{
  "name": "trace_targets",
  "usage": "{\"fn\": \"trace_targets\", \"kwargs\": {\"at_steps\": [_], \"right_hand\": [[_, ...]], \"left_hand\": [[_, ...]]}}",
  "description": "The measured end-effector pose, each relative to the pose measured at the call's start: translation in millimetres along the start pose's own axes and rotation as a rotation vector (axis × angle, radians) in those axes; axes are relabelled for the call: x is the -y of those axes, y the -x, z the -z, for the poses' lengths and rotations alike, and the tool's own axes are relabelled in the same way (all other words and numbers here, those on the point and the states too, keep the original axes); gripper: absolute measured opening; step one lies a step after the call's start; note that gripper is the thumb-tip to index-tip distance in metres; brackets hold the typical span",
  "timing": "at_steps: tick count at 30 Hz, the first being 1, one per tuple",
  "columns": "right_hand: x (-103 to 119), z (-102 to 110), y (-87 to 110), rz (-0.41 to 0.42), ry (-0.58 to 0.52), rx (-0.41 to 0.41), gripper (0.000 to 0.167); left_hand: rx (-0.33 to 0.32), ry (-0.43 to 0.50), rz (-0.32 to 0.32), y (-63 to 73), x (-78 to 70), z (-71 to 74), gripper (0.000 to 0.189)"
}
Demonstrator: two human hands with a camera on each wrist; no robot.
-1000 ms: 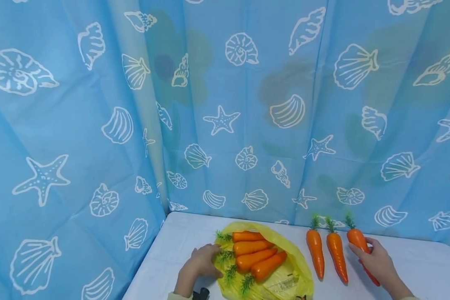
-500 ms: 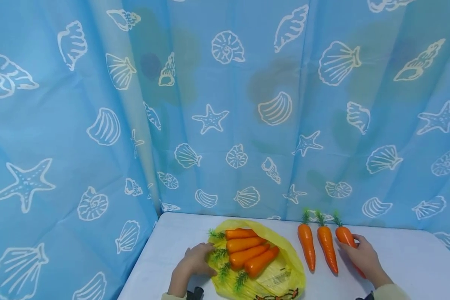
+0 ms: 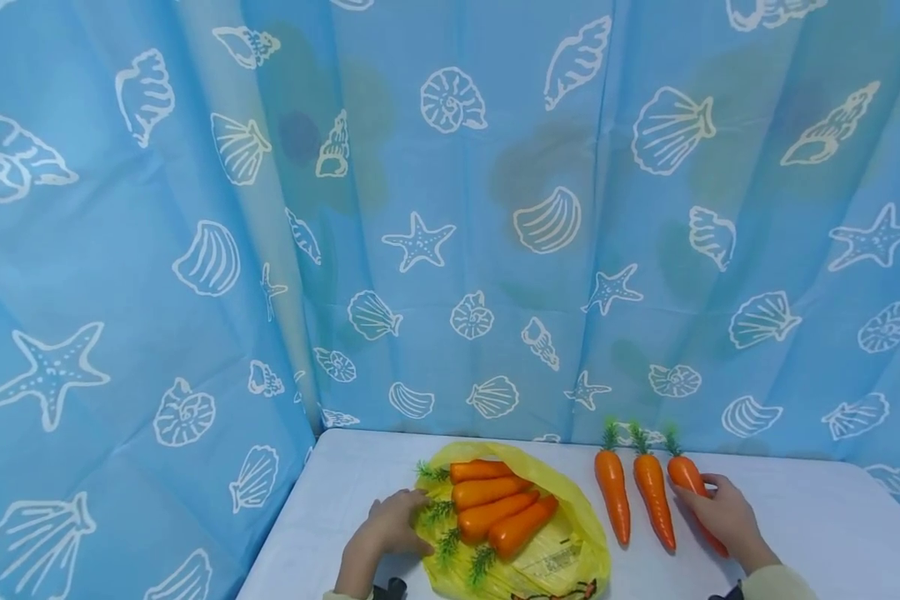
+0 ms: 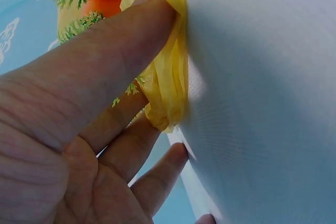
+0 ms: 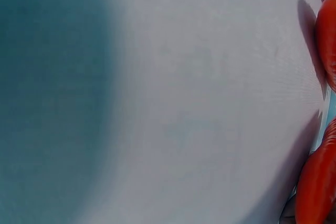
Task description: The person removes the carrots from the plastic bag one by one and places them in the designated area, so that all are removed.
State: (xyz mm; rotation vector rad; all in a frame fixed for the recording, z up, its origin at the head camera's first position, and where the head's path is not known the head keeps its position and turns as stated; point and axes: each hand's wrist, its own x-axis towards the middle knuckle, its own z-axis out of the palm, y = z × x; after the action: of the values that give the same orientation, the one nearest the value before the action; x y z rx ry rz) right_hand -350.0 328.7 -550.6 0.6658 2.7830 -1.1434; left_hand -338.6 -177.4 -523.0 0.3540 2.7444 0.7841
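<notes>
A yellow plastic bag (image 3: 570,560) lies with its mouth spread, and several orange carrots (image 3: 487,492) with green tops rest side by side in it. My left hand (image 3: 393,523) is at its left edge; the left wrist view shows the bunched plastic (image 4: 167,85) between thumb and fingers, some fingertips reaching the table. To the right of the bag, two carrots lie in a row, a left one (image 3: 612,500) and a middle one (image 3: 654,504). My right hand (image 3: 727,518) holds a third carrot (image 3: 686,475) beside them; in the right wrist view the hand is mostly out of sight.
A white cloth covers the table (image 3: 810,517). Behind it and on the left hangs a blue curtain (image 3: 435,358) with white shell prints. Black wrist devices show at the left wrist (image 3: 396,587) and right wrist (image 3: 733,592).
The head view has shifted slightly, so everything sits further left in it. My right hand has brought the third carrot nearer to the other two. My left hand stays at the bag.
</notes>
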Motion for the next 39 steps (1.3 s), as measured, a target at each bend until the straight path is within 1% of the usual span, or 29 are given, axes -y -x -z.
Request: {"fn": "trace_targets", "kwargs": {"at_steps": [3, 9, 16, 23, 28, 33, 39], "right_hand": [[0, -2, 0.9, -0.007, -0.001, -0.002, 0.093], [2, -2, 0.4, -0.019, -0.008, -0.007, 0.091], [4, -3, 1.3, -0.016, -0.014, 0.012, 0.089], [4, -1, 0.7, -0.024, -0.015, 0.028, 0.092], [1, 8, 1.5, -0.017, 0.004, 0.057, 0.1], [-3, 23, -2.9, 0.026, 0.017, 0.087, 0.11], [-4, 42, -3.4, 0.074, 0.071, 0.076, 0.114]], "left_hand": [[0.003, -0.006, -0.003, 1.0, 0.0, 0.6, 0.065], [0.001, -0.004, -0.002, 0.7, -0.1, 1.9, 0.065], [0.003, -0.006, -0.002, 1.2, 1.4, 2.5, 0.064], [0.002, 0.013, 0.013, -0.2, 2.3, -0.1, 0.064], [0.007, 0.026, 0.009, -0.8, -0.1, -1.3, 0.064], [0.001, 0.018, 0.017, 0.9, -2.4, 0.5, 0.064], [-0.003, 0.016, 0.015, 2.7, -3.0, 1.6, 0.064]]}}
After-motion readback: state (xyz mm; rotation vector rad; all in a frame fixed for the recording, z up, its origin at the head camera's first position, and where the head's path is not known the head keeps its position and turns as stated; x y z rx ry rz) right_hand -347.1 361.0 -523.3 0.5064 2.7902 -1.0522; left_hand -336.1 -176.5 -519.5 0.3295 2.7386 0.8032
